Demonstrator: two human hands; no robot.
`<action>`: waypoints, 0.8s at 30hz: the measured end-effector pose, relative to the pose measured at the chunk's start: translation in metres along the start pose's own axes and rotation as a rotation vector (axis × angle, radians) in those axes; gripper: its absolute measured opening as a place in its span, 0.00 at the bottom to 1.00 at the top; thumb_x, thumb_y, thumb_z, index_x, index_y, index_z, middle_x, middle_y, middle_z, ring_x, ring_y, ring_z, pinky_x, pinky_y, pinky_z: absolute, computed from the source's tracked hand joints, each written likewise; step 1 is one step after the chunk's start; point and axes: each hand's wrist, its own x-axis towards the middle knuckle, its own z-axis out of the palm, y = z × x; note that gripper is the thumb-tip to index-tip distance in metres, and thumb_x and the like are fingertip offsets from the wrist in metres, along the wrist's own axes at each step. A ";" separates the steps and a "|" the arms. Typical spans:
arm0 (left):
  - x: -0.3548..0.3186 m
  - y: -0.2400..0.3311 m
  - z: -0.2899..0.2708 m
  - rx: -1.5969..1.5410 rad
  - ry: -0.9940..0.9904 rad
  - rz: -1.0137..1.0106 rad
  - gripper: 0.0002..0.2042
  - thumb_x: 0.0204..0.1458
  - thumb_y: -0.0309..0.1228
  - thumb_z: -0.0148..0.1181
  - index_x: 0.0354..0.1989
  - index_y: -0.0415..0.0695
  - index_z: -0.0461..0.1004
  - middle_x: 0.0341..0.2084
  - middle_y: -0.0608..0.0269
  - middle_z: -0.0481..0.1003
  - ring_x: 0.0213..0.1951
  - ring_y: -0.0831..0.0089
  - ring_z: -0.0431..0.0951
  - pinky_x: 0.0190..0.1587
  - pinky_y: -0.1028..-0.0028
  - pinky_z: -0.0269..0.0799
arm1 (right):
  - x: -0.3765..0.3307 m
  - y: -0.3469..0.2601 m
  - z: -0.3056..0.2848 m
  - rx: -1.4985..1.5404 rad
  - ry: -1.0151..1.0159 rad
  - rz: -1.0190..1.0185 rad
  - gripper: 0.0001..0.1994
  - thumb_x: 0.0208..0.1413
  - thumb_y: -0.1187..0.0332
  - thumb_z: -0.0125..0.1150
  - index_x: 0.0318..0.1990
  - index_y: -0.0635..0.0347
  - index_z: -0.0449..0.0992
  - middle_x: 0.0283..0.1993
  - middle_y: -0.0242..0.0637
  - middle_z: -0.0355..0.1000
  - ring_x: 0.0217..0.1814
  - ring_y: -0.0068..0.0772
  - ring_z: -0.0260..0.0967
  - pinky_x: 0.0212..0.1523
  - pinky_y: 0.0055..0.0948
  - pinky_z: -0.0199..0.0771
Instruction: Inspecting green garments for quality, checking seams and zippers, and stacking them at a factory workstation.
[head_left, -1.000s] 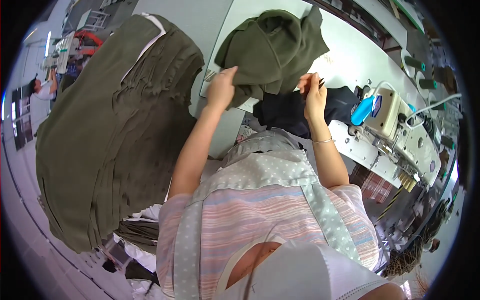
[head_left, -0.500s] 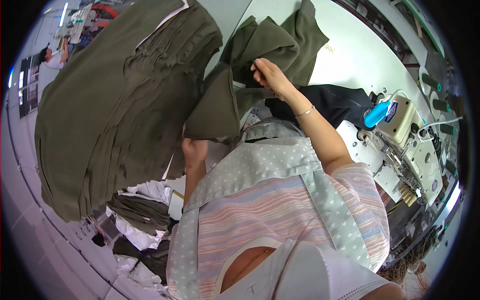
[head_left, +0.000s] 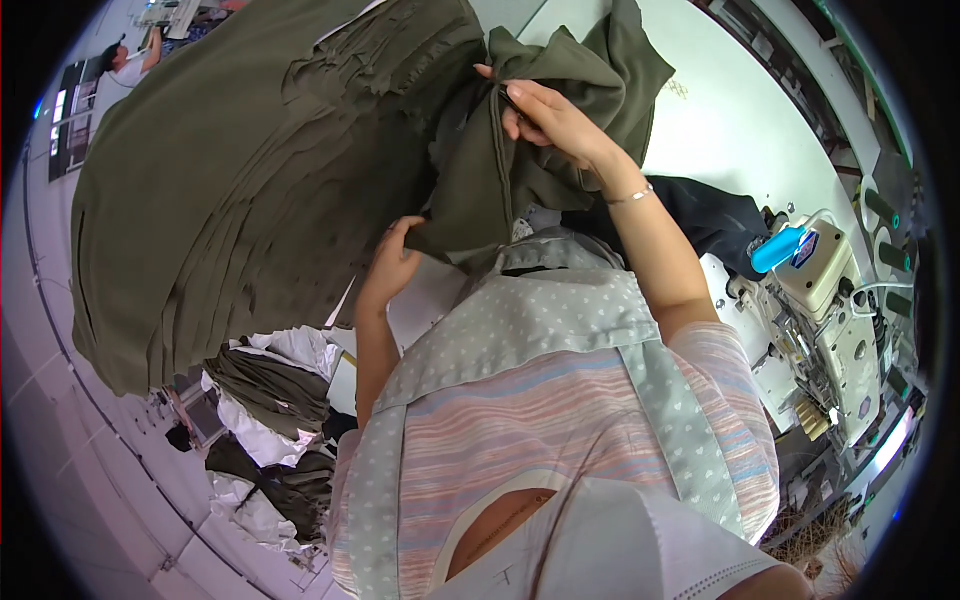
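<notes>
Olive garment is now off the table and swung toward the big olive stack. Right hand fingers pinch its upper fold, left hand fingers clamp the lower edge, which a second ago still lay flat.
</notes>
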 end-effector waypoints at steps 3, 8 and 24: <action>0.021 0.051 -0.017 0.147 0.156 0.471 0.35 0.45 0.22 0.54 0.65 0.39 0.50 0.62 0.48 0.57 0.64 0.57 0.56 0.64 0.67 0.49 | -0.009 -0.018 0.011 -0.122 -0.026 -0.050 0.20 0.67 0.57 0.36 0.62 0.53 0.62 0.23 0.23 0.62 0.20 0.11 0.47 0.21 0.13 0.50; 0.082 0.131 -0.017 -0.136 0.284 0.641 0.27 0.48 0.25 0.59 0.58 0.38 0.60 0.53 0.52 0.67 0.55 0.65 0.67 0.57 0.71 0.59 | -0.018 -0.021 0.030 -0.290 0.015 -0.111 0.18 0.67 0.56 0.37 0.43 0.59 0.70 0.22 0.23 0.61 0.19 0.12 0.47 0.20 0.14 0.50; 0.091 0.134 -0.002 -0.575 0.038 0.337 0.09 0.50 0.22 0.57 0.41 0.37 0.73 0.30 0.68 0.75 0.33 0.82 0.73 0.38 0.81 0.69 | -0.036 -0.008 0.027 0.138 0.120 0.164 0.19 0.67 0.55 0.40 0.35 0.63 0.68 0.21 0.26 0.60 0.17 0.12 0.45 0.15 0.16 0.43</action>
